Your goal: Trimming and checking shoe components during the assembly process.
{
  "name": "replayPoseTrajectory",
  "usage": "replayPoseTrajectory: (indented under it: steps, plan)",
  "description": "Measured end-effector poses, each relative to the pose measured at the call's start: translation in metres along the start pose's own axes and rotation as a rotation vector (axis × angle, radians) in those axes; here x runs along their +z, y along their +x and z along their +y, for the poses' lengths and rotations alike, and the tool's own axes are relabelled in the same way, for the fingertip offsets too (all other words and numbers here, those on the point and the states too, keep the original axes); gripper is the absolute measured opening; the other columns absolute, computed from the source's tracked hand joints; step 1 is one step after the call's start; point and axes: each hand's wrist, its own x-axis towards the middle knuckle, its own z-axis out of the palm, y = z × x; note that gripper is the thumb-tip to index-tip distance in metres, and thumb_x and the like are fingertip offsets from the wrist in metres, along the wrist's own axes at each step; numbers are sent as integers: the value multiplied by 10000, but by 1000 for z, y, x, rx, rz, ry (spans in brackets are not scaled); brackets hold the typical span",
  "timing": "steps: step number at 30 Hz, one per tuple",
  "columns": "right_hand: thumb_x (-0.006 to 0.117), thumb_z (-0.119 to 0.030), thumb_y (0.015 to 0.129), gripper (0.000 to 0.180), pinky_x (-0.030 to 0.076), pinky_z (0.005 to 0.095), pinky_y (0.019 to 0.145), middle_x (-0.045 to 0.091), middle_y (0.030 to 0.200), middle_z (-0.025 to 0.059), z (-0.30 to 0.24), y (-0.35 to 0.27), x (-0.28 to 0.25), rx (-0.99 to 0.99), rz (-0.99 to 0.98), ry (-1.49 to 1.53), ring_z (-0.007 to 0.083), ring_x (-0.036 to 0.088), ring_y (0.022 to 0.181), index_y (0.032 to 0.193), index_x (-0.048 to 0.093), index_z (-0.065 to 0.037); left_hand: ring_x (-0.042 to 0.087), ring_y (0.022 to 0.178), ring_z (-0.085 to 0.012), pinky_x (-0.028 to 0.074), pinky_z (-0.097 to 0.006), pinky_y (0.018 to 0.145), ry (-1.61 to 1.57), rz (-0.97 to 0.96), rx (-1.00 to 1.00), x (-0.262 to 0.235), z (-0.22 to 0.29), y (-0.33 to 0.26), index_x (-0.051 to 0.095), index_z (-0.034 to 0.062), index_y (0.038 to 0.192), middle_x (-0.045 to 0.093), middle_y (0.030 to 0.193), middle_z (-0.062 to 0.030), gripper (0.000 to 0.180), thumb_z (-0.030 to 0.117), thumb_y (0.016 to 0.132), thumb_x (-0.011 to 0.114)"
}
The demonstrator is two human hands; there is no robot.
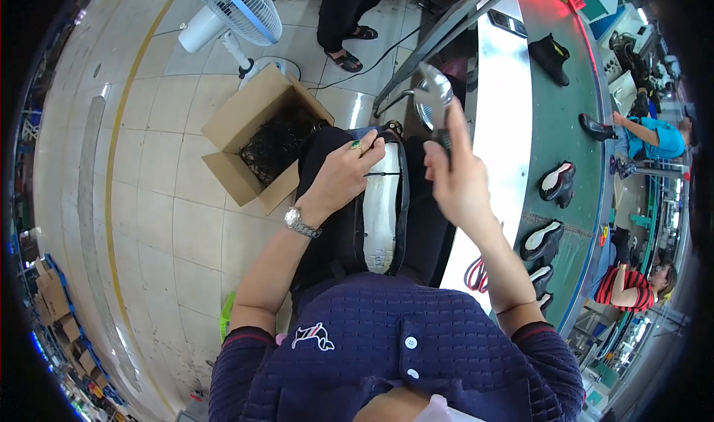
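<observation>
Looks like the lasting step — the left hand (343, 170) pins a black shoe upper (383, 199), sole side up, on the person's lap, fingers curled over its toe end; the right hand (454, 173) is wrapped tight around the handle of lasting pincers (433, 98), raised above it; next move probably needs the pincer head down at the upper's edge, though the edge is hard to make out.

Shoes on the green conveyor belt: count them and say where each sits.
6 in view: one black shoe at the far end, one by the right edge, then four sole-up. More may be hidden beyond the frame.
</observation>
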Motion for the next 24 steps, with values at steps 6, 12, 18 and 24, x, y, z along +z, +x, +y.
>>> replayPoseTrajectory:
  steps: [6, 12, 18, 24]
  plan:
    - [561, -132, 911, 695, 522, 510, 610, 624, 651, 240, 9, -2, 3, -6, -277, -270, 410, 649, 652, 1505, 198, -129, 630, 910, -341, 521, -380, 824, 5, 1, -1, -4, -8, -4, 564, 24, 1154, 571, 1253, -212, 464, -52, 697, 602]
    - [559, -132, 910, 680, 528, 461, 555, 621, 616, 184, 30, -20, 45, 8, -76, -256, 373, 643, 579, 1504, 227, -135, 636, 868, -338, 527, -386, 789, -85, 22, -38, 3, 1, -7, 569, 36, 1162, 594, 1236, -207, 477, -62, 696, 598]
    - [555, -129, 920, 690, 525, 443, 535, 645, 694, 181, 10, -7, 20, -140, 54, -198, 352, 645, 585, 1510, 199, -160, 637, 885, -364, 520, -407, 776, -208, 13, -210, -2, 2, -1, 541, 39, 1113, 639, 1148, -202, 338, -41, 788, 582]
    - [564, -133, 921, 671, 509, 462, 573, 640, 680, 196, 35, -7, 16, -19, -256, -253, 372, 654, 656, 1499, 226, -175, 629, 1041, -347, 517, -395, 830, -426, 110, -373, -10, -3, 12, 511, 41, 1190, 645, 1140, -192, 302, 45, 891, 548]
